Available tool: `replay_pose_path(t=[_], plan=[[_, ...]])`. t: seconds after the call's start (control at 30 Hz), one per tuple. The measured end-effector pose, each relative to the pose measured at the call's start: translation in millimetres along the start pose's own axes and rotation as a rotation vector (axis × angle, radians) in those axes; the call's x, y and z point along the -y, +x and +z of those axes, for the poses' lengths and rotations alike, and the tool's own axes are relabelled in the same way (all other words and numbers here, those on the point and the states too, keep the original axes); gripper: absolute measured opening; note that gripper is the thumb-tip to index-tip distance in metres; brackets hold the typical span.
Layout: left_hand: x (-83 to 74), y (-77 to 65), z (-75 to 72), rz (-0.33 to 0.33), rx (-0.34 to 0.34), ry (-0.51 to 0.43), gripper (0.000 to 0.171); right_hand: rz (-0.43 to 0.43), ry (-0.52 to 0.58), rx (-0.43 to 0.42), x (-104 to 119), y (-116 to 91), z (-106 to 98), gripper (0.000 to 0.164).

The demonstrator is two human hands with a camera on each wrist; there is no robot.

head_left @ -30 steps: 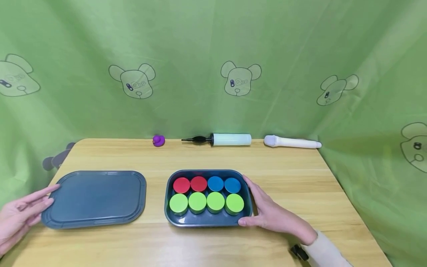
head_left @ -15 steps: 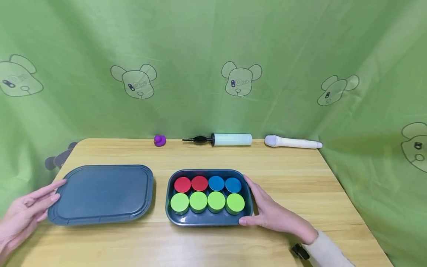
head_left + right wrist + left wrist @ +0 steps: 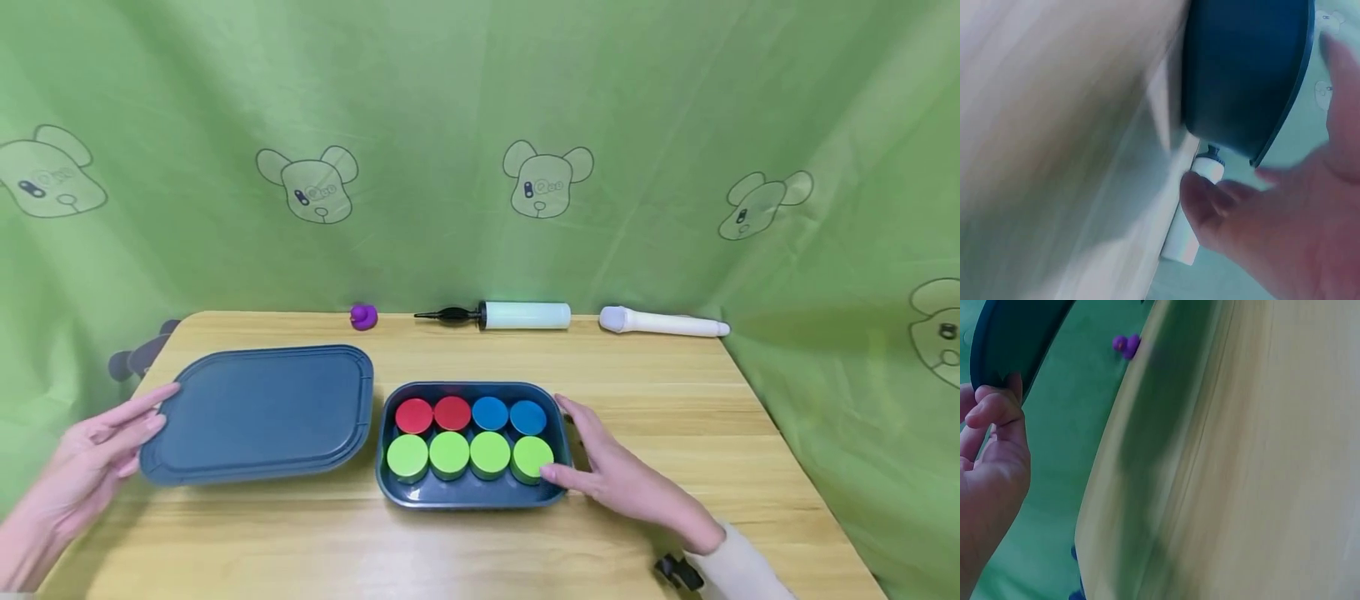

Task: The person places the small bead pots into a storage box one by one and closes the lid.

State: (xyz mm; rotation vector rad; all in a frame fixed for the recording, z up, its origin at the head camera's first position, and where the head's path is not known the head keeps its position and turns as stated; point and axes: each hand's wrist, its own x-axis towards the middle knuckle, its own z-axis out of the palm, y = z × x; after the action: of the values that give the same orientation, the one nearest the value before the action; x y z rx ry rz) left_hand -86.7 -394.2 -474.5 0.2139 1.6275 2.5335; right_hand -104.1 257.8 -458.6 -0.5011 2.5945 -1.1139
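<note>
My left hand [image 3: 93,458] pinches the left end of a dark blue, rounded-rectangular lid [image 3: 266,412] between thumb and fingers. Held above the table with a slight tilt, the lid [image 3: 1013,337] also shows in the left wrist view. Right of it stands a dark blue box [image 3: 472,498] with two red [image 3: 452,412], two blue [image 3: 528,417] and several green round-topped pieces [image 3: 449,455] in two rows. My right hand [image 3: 626,475] is at the box's right end, fingers spread. In the right wrist view, thumb and fingers of that hand [image 3: 1291,219] look apart from the box wall [image 3: 1241,69].
Along the back edge of the wooden table [image 3: 300,542] lie a purple duck [image 3: 363,317], a hand air pump [image 3: 525,315] and a white microphone-shaped stick [image 3: 667,322]. A green curtain [image 3: 427,100] hangs behind and at the sides.
My left hand has raised the lid and carried it rightward, closer to the box. My right hand has loosened from the box's end, its thumb now over the rim.
</note>
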Motion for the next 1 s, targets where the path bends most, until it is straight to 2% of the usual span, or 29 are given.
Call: replay_pose_path(t=[0.17, 0.33, 0.47, 0.6, 0.8, 1.0], plan=[[3.8, 9.9, 18.4, -0.013, -0.006, -0.008, 0.052, 0.013, 0.039, -0.120, 9.6, 1.9, 2.3, 0.081], [8.4, 20.3, 38.2, -0.010, 0.019, -0.021, 0.050, -0.010, 0.072, -0.216, 25.4, 6.6, 2.0, 0.064], [12.7, 30.9, 54.5, 0.004, 0.031, -0.023, 0.050, -0.052, 0.078, -0.291, 33.2, 13.1, 4.8, 0.052], [16.9, 39.6, 69.8, -0.005, 0.014, -0.017, 0.048, -0.095, 0.139, -0.353, 35.8, 21.2, 10.8, 0.040], [24.9, 49.6, 90.7, -0.032, -0.001, 0.001, 0.048, -0.064, 0.278, -0.399, 38.4, 31.3, 22.3, 0.044], [34.4, 58.6, 112.0, -0.032, -0.013, 0.024, 0.045, -0.086, 0.415, -0.362, 46.0, 41.0, 30.8, 0.045]])
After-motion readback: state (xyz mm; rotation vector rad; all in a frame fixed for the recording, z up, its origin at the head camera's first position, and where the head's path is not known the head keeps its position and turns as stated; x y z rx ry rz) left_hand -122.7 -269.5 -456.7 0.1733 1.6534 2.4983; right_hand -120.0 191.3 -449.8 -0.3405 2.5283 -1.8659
